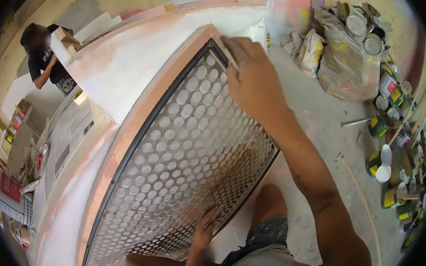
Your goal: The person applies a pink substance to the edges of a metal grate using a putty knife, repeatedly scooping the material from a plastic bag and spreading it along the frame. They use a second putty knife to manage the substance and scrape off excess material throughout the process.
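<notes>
A large perforated metal panel (188, 131) with round holes and a dark rim stands in front of me, set against a curved pinkish wooden edge (124, 127). At the panel's upper corner, my right hand (247, 61) is closed on a thin flat pale strip (231, 54) that lies along the dark rim. What the strip is made of I cannot make out. Lower down, my left hand (205, 229) lies against the panel near its right rim. Its fingers are partly stretched out, and nothing shows clearly in them.
Another person (48, 57) stands behind the white curved structure (143, 64) at the left. Paint cans (381, 122) and a plastic bag (348, 68) lie along the right side. A thin stick (359, 192) lies on the floor. A roll of tape (80, 97) sits at the left.
</notes>
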`<state>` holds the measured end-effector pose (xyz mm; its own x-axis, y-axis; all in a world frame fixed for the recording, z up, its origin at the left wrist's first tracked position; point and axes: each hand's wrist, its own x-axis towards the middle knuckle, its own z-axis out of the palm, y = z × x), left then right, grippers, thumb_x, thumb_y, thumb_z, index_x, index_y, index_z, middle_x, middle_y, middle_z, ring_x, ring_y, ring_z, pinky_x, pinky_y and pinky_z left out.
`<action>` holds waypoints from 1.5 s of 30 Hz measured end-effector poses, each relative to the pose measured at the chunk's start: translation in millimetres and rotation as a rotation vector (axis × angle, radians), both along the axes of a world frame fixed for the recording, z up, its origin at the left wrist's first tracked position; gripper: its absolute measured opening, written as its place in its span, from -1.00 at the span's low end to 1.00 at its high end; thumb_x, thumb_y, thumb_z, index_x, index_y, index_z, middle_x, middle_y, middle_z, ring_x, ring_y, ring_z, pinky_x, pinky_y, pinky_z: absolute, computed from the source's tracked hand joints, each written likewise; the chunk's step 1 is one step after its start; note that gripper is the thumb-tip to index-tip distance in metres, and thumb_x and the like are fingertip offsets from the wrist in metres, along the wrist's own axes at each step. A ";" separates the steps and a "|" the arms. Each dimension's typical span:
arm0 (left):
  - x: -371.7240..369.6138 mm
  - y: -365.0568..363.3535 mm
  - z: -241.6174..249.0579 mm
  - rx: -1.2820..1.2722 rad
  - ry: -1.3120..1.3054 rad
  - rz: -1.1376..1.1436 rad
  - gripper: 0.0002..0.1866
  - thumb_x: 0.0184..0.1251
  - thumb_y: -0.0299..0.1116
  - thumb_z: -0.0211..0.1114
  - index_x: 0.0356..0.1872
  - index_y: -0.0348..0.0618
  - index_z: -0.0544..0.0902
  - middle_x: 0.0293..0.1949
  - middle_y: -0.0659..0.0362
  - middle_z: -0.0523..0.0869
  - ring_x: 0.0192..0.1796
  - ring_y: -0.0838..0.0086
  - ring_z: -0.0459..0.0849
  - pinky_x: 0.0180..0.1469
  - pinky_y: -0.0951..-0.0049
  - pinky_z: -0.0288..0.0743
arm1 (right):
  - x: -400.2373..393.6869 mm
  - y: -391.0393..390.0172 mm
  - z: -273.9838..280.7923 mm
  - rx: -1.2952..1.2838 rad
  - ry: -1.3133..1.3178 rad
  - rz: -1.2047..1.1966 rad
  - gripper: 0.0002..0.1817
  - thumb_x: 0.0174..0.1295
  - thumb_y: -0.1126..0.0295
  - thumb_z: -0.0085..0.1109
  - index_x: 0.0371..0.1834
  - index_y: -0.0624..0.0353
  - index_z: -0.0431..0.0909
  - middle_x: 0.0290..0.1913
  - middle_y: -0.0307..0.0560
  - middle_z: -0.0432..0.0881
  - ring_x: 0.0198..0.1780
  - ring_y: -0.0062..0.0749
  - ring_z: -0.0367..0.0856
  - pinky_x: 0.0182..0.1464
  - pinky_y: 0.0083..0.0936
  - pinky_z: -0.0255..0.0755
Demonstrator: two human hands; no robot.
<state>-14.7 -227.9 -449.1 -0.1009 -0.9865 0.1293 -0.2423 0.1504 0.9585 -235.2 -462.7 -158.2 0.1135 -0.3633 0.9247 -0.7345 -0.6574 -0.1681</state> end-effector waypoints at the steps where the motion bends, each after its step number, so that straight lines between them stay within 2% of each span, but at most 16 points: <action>1: -0.6 0.2 -0.2 0.042 0.064 -0.004 -0.41 0.27 -0.81 0.01 0.34 -0.24 0.50 0.38 -0.03 0.44 0.40 0.14 0.43 0.39 0.23 0.39 | -1.4 -3.6 1.6 0.001 0.000 0.001 -0.48 0.14 0.49 0.19 0.21 0.47 0.48 0.06 0.10 0.51 0.07 -0.06 0.52 0.06 -0.29 0.58; 2: -1.1 0.5 -0.5 0.083 0.129 -0.008 -0.42 0.27 -0.81 0.01 0.34 -0.24 0.50 0.38 -0.03 0.44 0.41 0.14 0.43 0.39 0.23 0.39 | -2.9 -8.7 3.9 -0.024 0.002 -0.018 -0.49 0.16 0.48 0.18 0.20 0.47 0.48 0.05 0.10 0.51 0.07 -0.06 0.52 0.05 -0.28 0.58; 5: 3.3 0.3 -7.7 0.121 0.096 -0.022 -0.43 0.29 -0.78 0.02 0.34 -0.24 0.51 0.39 -0.02 0.44 0.42 0.15 0.43 0.38 0.24 0.40 | 4.3 -10.4 4.8 -0.035 -0.001 -0.036 -0.50 0.16 0.48 0.17 0.20 0.49 0.48 0.04 0.10 0.50 0.06 -0.06 0.52 0.04 -0.28 0.59; 8: 0.5 -0.8 -8.1 0.052 0.176 -0.037 -0.44 0.31 -0.76 0.02 0.34 -0.24 0.51 0.39 -0.02 0.43 0.42 0.18 0.43 0.36 0.25 0.41 | 16.7 -7.6 1.9 -0.026 0.002 -0.056 -0.49 0.14 0.49 0.17 0.19 0.52 0.48 0.07 0.10 0.49 0.06 -0.05 0.51 0.04 -0.29 0.60; 13: -0.8 -0.5 -5.1 0.052 0.133 -0.029 -0.45 0.31 -0.75 0.01 0.34 -0.24 0.51 0.39 -0.01 0.43 0.41 0.20 0.44 0.35 0.26 0.43 | 30.4 -4.7 -0.2 0.018 -0.002 -0.094 -0.47 0.09 0.51 0.17 0.17 0.55 0.47 0.11 0.09 0.46 0.07 -0.06 0.50 0.04 -0.30 0.62; 18: -1.0 -3.0 -11.0 0.024 0.069 -0.039 -0.44 0.30 -0.75 0.02 0.34 -0.25 0.51 0.40 -0.02 0.43 0.41 0.19 0.43 0.36 0.28 0.41 | 15.6 7.3 -1.6 -0.029 -0.003 0.025 -0.49 0.11 0.51 0.18 0.17 0.52 0.48 0.03 0.09 0.47 0.03 -0.04 0.51 0.00 -0.26 0.63; 21: 1.1 -0.6 -25.7 0.060 0.088 -0.031 -0.43 0.26 -0.75 0.04 0.34 -0.24 0.51 0.39 -0.02 0.43 0.42 0.17 0.43 0.38 0.30 0.39 | 11.2 3.4 2.3 -0.016 -0.041 -0.040 -0.49 0.12 0.50 0.19 0.18 0.52 0.48 0.02 0.09 0.47 0.02 -0.02 0.52 0.00 -0.26 0.63; 23: 0.6 0.4 -29.2 0.082 0.189 -0.008 -0.41 0.23 -0.74 0.05 0.33 -0.24 0.52 0.38 -0.03 0.44 0.42 0.15 0.42 0.39 0.30 0.37 | 12.7 -3.1 2.4 -0.023 -0.044 -0.041 -0.48 0.13 0.49 0.20 0.18 0.52 0.48 0.02 0.09 0.47 0.03 -0.03 0.51 0.00 -0.26 0.63; 26: 4.0 -1.2 -30.9 0.064 0.118 -0.013 -0.42 0.24 -0.73 0.03 0.33 -0.23 0.52 0.38 -0.02 0.45 0.42 0.15 0.41 0.41 0.29 0.37 | 20.2 -4.1 3.1 -0.011 -0.044 -0.049 -0.47 0.13 0.49 0.19 0.18 0.54 0.46 0.02 0.10 0.47 0.04 -0.04 0.50 0.00 -0.27 0.63; 33: -0.8 -2.5 -23.0 0.109 0.189 -0.019 -0.41 0.26 -0.74 0.01 0.35 -0.22 0.51 0.39 0.00 0.41 0.43 0.18 0.39 0.40 0.27 0.38 | 34.5 -2.6 0.4 0.026 0.002 -0.090 -0.43 0.06 0.53 0.15 0.20 0.59 0.41 0.05 0.12 0.46 0.06 -0.06 0.49 0.01 -0.31 0.63; 36: -3.8 -2.0 -21.8 0.132 0.133 -0.033 -0.42 0.26 -0.74 0.01 0.35 -0.24 0.50 0.39 -0.01 0.39 0.43 0.18 0.38 0.39 0.27 0.40 | 34.7 -0.4 -3.7 -0.028 0.041 -0.086 -0.42 0.06 0.52 0.16 0.21 0.55 0.42 0.04 0.10 0.47 0.06 -0.08 0.49 -0.01 -0.36 0.64; 38: -4.3 -3.7 -27.4 0.152 0.227 -0.052 -0.42 0.27 -0.74 0.01 0.35 -0.26 0.50 0.39 -0.02 0.39 0.43 0.18 0.38 0.39 0.27 0.41 | 27.3 7.3 -3.1 -0.034 0.026 -0.053 -0.42 0.06 0.51 0.18 0.22 0.52 0.43 0.03 0.09 0.48 0.06 -0.08 0.50 -0.03 -0.37 0.64; 43: -5.1 -2.4 -24.2 0.156 0.209 -0.035 -0.41 0.26 -0.76 -0.01 0.35 -0.29 0.49 0.39 -0.02 0.37 0.43 0.18 0.38 0.40 0.27 0.40 | 13.2 11.4 7.3 -0.008 -0.020 -0.024 -0.40 0.03 0.52 0.22 0.24 0.45 0.47 0.02 0.05 0.50 0.07 -0.10 0.51 -0.06 -0.37 0.64; 45: -4.9 0.1 -20.0 0.172 0.222 -0.020 -0.41 0.25 -0.76 -0.02 0.35 -0.29 0.49 0.40 -0.02 0.37 0.43 0.18 0.38 0.40 0.27 0.39 | 14.5 -0.4 6.7 -0.024 -0.025 -0.107 -0.38 0.00 0.54 0.24 0.23 0.48 0.46 0.03 0.06 0.49 0.07 -0.10 0.50 -0.05 -0.37 0.65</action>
